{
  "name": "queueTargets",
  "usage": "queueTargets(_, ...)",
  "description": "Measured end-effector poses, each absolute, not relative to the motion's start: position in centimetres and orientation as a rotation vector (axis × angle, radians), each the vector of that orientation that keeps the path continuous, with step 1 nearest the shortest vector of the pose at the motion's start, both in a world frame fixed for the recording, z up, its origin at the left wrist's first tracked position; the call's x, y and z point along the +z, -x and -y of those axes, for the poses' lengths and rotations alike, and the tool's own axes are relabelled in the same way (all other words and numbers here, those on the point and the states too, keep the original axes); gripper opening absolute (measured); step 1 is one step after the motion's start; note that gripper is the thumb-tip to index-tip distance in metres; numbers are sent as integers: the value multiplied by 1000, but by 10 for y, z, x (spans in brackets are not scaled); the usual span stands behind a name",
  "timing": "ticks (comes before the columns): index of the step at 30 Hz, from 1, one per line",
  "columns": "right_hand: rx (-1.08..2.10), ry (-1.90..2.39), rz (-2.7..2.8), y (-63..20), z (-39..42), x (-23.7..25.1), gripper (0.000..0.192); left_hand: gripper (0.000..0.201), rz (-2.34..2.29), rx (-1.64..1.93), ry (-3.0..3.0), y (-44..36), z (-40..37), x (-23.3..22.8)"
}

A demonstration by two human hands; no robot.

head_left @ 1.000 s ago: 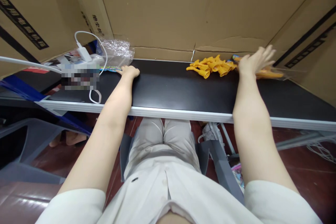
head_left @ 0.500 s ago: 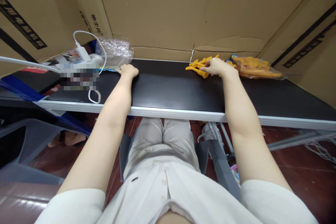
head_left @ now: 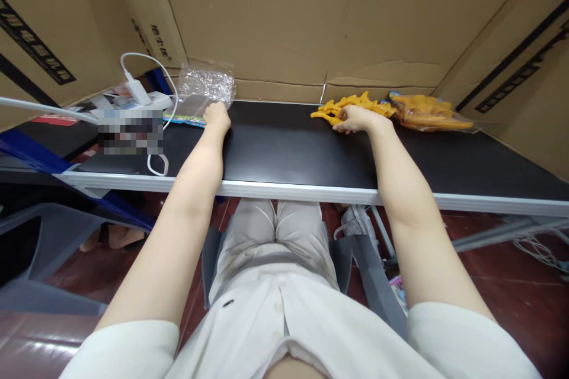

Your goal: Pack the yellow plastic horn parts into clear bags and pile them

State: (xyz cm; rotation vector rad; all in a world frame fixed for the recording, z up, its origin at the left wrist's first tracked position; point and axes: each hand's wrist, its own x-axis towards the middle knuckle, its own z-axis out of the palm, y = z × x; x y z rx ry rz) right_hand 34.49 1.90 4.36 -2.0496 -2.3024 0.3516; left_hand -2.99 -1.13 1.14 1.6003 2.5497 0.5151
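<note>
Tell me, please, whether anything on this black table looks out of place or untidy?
Mostly tidy. The loose yellow plastic pieces lie in a jumbled heap under the right hand, beside a clear bag of more yellow pieces. The left hand touches a crumpled clear plastic bag. A white charger cable loops over the black table's edge.

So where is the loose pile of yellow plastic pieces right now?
The yellow plastic pieces lie at the back of the black table, right of centre, under the right hand, beside a filled bag.
</note>
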Motion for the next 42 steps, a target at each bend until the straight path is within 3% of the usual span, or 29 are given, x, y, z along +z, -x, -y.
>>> queueTargets(4,353,1964,2323,-349,-25,39,26,60,-2495,669,-1586,31,11,10)
queueTargets(12,367,2042,2251,-340,-13,46,12,68,-2532,1034,-1774,30,17,15)
queueTargets(18,323,2049,2277,-337,-10,46,8,59,-1999,1163,-2277,8,13,21)
queueTargets(22,309,2043,2272,-336,-9,47,9,49,-1586,984,-2473,-17,9,10)
queueTargets(27,292,2035,2295,-338,-11,46,11,46,-1444,693,-2518,-30,2,-4)
queueTargets(33,265,1961,2339,-342,-17,42,18,49,-1789,544,-2439,-12,-1,-4)
queueTargets(38,248,1956,2340,-341,-17,42,23,64,-2210,223,-2104,9,0,-3)
queueTargets(42,266,1989,2316,-341,-17,41,24,76,-2291,214,-1918,23,-2,-5)
